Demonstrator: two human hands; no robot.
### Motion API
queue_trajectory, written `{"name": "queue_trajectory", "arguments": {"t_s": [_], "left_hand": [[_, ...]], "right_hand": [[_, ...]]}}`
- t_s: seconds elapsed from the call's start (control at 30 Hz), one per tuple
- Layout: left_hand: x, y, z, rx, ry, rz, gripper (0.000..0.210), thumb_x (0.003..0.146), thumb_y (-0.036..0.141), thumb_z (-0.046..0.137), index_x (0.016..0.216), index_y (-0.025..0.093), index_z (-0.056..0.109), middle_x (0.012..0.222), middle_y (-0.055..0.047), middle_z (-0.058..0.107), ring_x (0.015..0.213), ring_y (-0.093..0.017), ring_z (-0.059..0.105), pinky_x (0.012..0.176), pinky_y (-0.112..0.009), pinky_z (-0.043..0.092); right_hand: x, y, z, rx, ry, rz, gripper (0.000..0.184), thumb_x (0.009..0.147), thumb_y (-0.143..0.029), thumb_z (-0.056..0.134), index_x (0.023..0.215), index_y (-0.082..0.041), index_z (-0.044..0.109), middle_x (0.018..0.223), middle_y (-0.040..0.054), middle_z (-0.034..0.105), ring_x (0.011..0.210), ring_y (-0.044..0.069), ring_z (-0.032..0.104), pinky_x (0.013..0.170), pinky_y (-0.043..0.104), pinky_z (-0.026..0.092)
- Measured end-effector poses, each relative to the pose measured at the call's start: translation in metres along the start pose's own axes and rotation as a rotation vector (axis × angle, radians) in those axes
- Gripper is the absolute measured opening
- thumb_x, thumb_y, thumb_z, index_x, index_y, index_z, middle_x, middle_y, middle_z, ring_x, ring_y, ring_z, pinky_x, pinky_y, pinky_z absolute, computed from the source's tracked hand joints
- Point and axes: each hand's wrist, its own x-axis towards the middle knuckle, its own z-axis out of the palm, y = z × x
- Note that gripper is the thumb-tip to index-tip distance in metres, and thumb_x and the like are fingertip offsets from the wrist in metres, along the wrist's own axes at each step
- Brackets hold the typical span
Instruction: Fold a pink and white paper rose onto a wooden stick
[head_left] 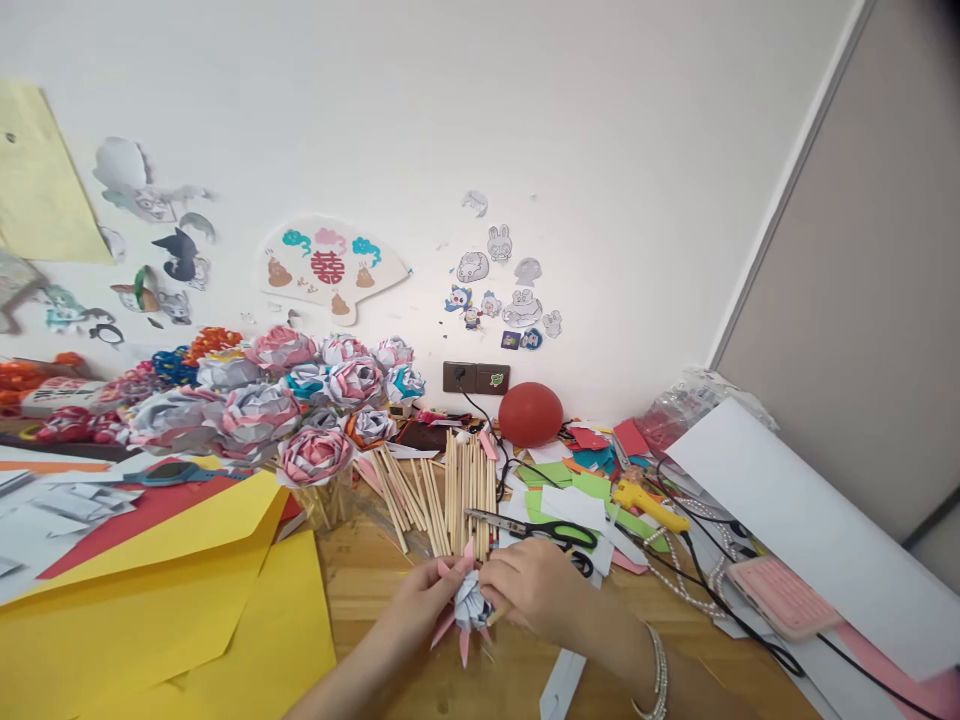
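A half-formed paper flower [471, 603] is between my two hands, low in the middle of the view. Its centre is white-grey folded paper, with pointed pink petals spreading around it. My left hand [421, 598] pinches the flower's left side at a pink petal, thumb on top. My right hand [534, 587] is closed at its right side, with a thin wooden stick [498, 613] poking out below the curled fingers against the petals. The right fingertips are partly hidden. Just beyond the right hand lie black-handled scissors [551, 528].
Bundled wooden sticks [469, 485] lie ahead, beside finished paper flowers [315, 455]. Yellow card [262, 620] covers the left. A red balloon [530, 414], paper scraps [577, 490], yellow glue gun [649, 505], cables and a pink keypad-like device [781, 595] are at the right.
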Motion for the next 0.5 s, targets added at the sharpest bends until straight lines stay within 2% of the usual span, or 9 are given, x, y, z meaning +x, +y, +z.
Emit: {"name": "queue_trajectory", "arguments": {"t_s": [0.13, 0.23, 0.37, 0.5], "left_hand": [[0.0008, -0.0020, -0.0014, 0.022, -0.036, -0.022, 0.038, 0.063, 0.048, 0.068, 0.062, 0.011, 0.062, 0.046, -0.003, 0.064, 0.036, -0.016, 0.058, 0.031, -0.021, 0.035], [-0.0001, -0.0021, -0.0021, 0.012, -0.021, -0.013, 0.038, 0.066, 0.049, 0.065, 0.064, 0.011, 0.062, 0.051, -0.005, 0.066, 0.041, -0.018, 0.061, 0.034, -0.021, 0.037], [-0.0012, -0.0004, -0.0031, -0.034, 0.044, 0.024, 0.033, 0.065, 0.046, 0.067, 0.062, 0.013, 0.061, 0.053, -0.001, 0.064, 0.048, -0.016, 0.061, 0.047, -0.024, 0.046], [-0.0015, 0.0018, -0.0027, -0.060, 0.069, 0.028, 0.028, 0.064, 0.040, 0.071, 0.065, 0.014, 0.063, 0.055, 0.000, 0.065, 0.050, -0.015, 0.060, 0.049, -0.024, 0.046]], "right_hand": [[0.0001, 0.0001, -0.0021, 0.163, -0.096, 0.112, 0.011, 0.086, -0.022, 0.047, 0.078, -0.020, 0.054, 0.068, -0.0037, 0.060, 0.056, 0.010, 0.053, 0.053, 0.021, 0.032], [-0.0006, -0.0003, 0.0006, 0.176, -0.025, 0.194, 0.010, 0.086, -0.024, 0.048, 0.079, -0.019, 0.054, 0.069, -0.0028, 0.060, 0.059, 0.011, 0.053, 0.054, 0.022, 0.032], [-0.0019, -0.0014, 0.0052, 0.081, 0.107, 0.124, 0.018, 0.088, -0.026, 0.041, 0.079, -0.019, 0.055, 0.068, 0.0006, 0.059, 0.059, 0.014, 0.052, 0.054, 0.025, 0.032], [-0.0020, -0.0019, 0.0043, 0.030, 0.109, 0.066, 0.021, 0.088, -0.023, 0.039, 0.079, -0.019, 0.057, 0.067, 0.0018, 0.059, 0.058, 0.014, 0.051, 0.053, 0.026, 0.031]]}}
